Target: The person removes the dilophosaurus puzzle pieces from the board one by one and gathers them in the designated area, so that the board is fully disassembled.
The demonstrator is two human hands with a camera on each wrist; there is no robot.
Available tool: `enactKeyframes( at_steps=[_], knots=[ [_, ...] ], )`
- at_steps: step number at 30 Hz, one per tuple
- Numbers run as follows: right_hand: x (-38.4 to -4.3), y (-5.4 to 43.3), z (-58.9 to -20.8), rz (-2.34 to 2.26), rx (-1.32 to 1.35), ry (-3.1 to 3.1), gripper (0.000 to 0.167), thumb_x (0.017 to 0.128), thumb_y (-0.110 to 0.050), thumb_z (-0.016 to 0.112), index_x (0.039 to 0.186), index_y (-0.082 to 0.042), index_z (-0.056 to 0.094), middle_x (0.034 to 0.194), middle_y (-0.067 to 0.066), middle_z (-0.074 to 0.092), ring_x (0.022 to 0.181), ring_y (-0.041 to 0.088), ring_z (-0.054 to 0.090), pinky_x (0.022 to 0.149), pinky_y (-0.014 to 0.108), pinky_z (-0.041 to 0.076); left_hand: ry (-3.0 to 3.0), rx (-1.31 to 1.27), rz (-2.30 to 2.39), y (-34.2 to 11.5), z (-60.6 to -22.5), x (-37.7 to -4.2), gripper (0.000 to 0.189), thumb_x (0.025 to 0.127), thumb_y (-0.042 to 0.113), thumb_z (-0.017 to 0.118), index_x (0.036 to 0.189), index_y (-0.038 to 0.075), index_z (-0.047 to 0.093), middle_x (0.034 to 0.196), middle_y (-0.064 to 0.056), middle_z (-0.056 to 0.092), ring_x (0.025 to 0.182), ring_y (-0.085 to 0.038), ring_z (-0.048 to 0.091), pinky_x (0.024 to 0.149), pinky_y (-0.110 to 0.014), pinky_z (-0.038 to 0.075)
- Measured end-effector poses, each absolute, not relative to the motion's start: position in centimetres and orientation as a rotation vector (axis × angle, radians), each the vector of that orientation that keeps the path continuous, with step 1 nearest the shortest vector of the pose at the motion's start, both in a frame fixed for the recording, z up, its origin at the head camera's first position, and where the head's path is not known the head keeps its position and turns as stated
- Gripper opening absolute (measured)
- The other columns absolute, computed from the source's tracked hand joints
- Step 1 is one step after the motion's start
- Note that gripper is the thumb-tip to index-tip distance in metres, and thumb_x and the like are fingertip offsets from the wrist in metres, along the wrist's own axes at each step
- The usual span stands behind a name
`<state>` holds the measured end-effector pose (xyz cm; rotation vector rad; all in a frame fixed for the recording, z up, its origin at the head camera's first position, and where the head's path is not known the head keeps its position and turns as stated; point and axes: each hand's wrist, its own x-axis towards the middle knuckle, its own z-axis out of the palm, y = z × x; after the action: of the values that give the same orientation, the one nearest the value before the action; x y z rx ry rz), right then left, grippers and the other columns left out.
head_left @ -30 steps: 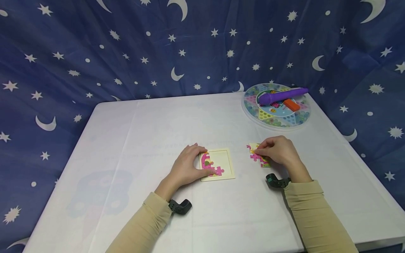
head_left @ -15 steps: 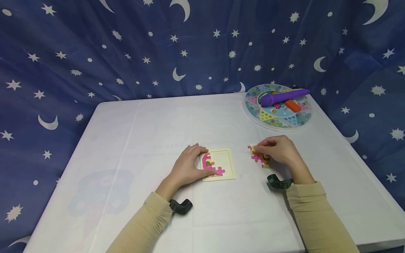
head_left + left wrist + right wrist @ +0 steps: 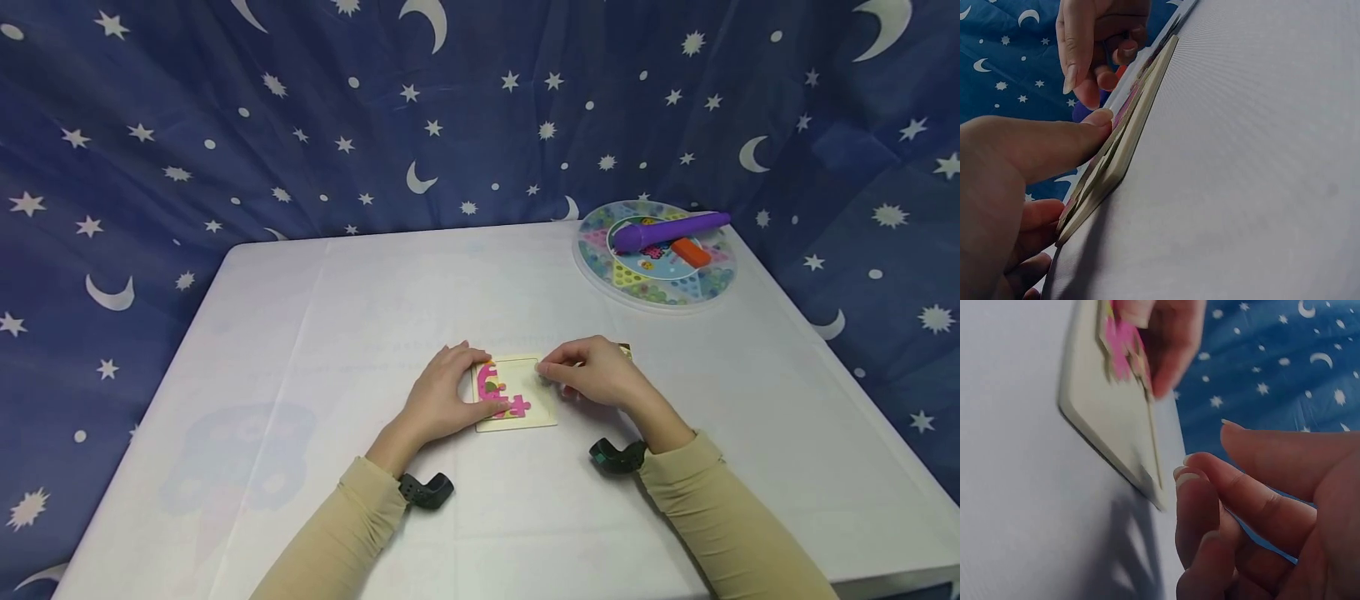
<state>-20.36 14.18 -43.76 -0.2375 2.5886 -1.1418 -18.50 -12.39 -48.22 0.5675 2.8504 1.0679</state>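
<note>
A square, pale wooden puzzle tray (image 3: 542,408) lies on the table, with pink and yellow jigsaw pieces (image 3: 517,406) along its left and lower sides. My left hand (image 3: 444,396) grips the tray at its left side, thumb over the pieces and fingers by the upper left corner. Over the tray's right edge hovers my right hand (image 3: 600,371); in the right wrist view its thumb (image 3: 1272,453) and fingertips stand apart with nothing visible between them. Loose puzzle pieces (image 3: 626,350) lie mostly hidden behind that hand.
A round, colourful game board (image 3: 637,287) sits at the table's far right corner. On it rest a purple microphone-shaped toy (image 3: 671,232) and an orange block (image 3: 691,252). A blue curtain (image 3: 300,100) with stars and moons hangs behind the white table (image 3: 360,292).
My right hand has moved left from the loose pieces to the tray's right edge. My left hand and the tray have stayed in place.
</note>
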Motion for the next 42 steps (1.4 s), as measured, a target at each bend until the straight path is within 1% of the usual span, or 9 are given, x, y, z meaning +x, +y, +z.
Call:
enactKeyframes(
  at_steps=[3, 9, 11, 16, 19, 22, 30, 36, 42],
  knots=[
    [-20.2, 13.5, -44.1, -1.128, -0.263, 2.565, 0.020, 0.094, -0.037, 0.075, 0.096, -0.018, 0.080, 0.074, 0.002, 0.068, 0.063, 0.021, 0.061, 0.055, 0.031, 0.049, 2.843, 0.547, 1.074, -12.4, -48.3, -18.4, 0.073, 0.078, 0.059, 0.082, 0.136, 0.019, 0.062, 0.147, -0.002, 0.054, 0.151, -0.026, 0.030, 0.125, -0.043, 0.022],
    [-19.9, 13.0, -44.6, -1.081, -0.272, 2.537, 0.018, 0.095, -0.035, 0.074, 0.095, -0.018, 0.079, 0.071, 0.001, 0.067, 0.063, 0.020, 0.060, 0.055, 0.030, 0.046, 2.835, 0.582, 1.108, -12.5, -48.4, -18.3, 0.061, 0.085, 0.052, 0.078, 0.133, 0.017, 0.063, 0.141, 0.000, 0.058, 0.149, -0.020, 0.033, 0.125, -0.035, 0.018],
    [-19.8, 12.9, -44.6, -1.075, -0.270, 2.536, 0.017, 0.095, -0.034, 0.074, 0.094, -0.018, 0.079, 0.069, 0.001, 0.066, 0.061, 0.019, 0.059, 0.054, 0.030, 0.045, 2.826, 0.589, 1.118, -12.5, -48.5, -18.3, 0.059, 0.085, 0.050, 0.078, 0.132, 0.017, 0.063, 0.141, 0.000, 0.058, 0.149, -0.020, 0.033, 0.125, -0.036, 0.018],
    [-19.4, 12.7, -44.6, -1.052, -0.341, 2.534, 0.015, 0.094, -0.032, 0.076, 0.091, -0.018, 0.080, 0.064, 0.001, 0.063, 0.057, 0.016, 0.053, 0.051, 0.027, 0.040, 2.782, 0.559, 1.116, -12.8, -48.4, -18.2, 0.067, 0.080, 0.050, 0.083, 0.137, 0.019, 0.061, 0.147, -0.001, 0.053, 0.151, -0.025, 0.029, 0.124, -0.043, 0.023],
    [-19.2, 12.6, -44.5, -1.021, -0.387, 2.524, 0.012, 0.094, -0.031, 0.076, 0.091, -0.020, 0.081, 0.062, -0.001, 0.061, 0.056, 0.015, 0.051, 0.051, 0.027, 0.038, 2.758, 0.553, 1.122, -12.9, -48.3, -18.2, 0.069, 0.080, 0.049, 0.084, 0.138, 0.019, 0.061, 0.148, 0.000, 0.053, 0.152, -0.025, 0.027, 0.124, -0.044, 0.023],
    [-18.9, 12.4, -44.3, -0.996, -0.370, 2.515, 0.011, 0.094, -0.031, 0.076, 0.089, -0.022, 0.080, 0.061, -0.002, 0.060, 0.055, 0.015, 0.050, 0.050, 0.028, 0.037, 2.748, 0.566, 1.131, -12.9, -48.2, -18.3, 0.070, 0.080, 0.049, 0.085, 0.138, 0.018, 0.061, 0.147, 0.001, 0.054, 0.152, -0.023, 0.027, 0.125, -0.043, 0.021],
    [-18.7, 12.1, -44.2, -0.998, -0.323, 2.483, 0.012, 0.094, -0.032, 0.076, 0.087, -0.022, 0.080, 0.061, -0.001, 0.059, 0.055, 0.015, 0.048, 0.050, 0.027, 0.034, 2.762, 0.597, 1.131, -13.0, -48.5, -18.4, 0.071, 0.080, 0.050, 0.085, 0.138, 0.017, 0.060, 0.145, 0.002, 0.055, 0.151, -0.020, 0.029, 0.126, -0.039, 0.019],
    [-19.4, 11.9, -44.0, -1.036, -0.343, 2.462, 0.015, 0.092, -0.032, 0.078, 0.086, -0.019, 0.078, 0.064, 0.001, 0.061, 0.057, 0.016, 0.050, 0.051, 0.028, 0.036, 2.785, 0.616, 1.117, -13.0, -48.1, -18.9, 0.070, 0.081, 0.049, 0.085, 0.138, 0.018, 0.060, 0.144, 0.002, 0.056, 0.151, -0.020, 0.029, 0.126, -0.038, 0.018],
    [-19.6, 11.7, -44.2, -1.057, -0.338, 2.460, 0.018, 0.088, -0.033, 0.081, 0.087, -0.016, 0.075, 0.070, -0.001, 0.063, 0.060, 0.016, 0.051, 0.052, 0.027, 0.038, 2.780, 0.626, 1.112, -13.0, -48.0, -19.0, 0.070, 0.081, 0.049, 0.085, 0.138, 0.017, 0.060, 0.144, 0.002, 0.055, 0.151, -0.019, 0.028, 0.126, -0.035, 0.015]
  ],
)
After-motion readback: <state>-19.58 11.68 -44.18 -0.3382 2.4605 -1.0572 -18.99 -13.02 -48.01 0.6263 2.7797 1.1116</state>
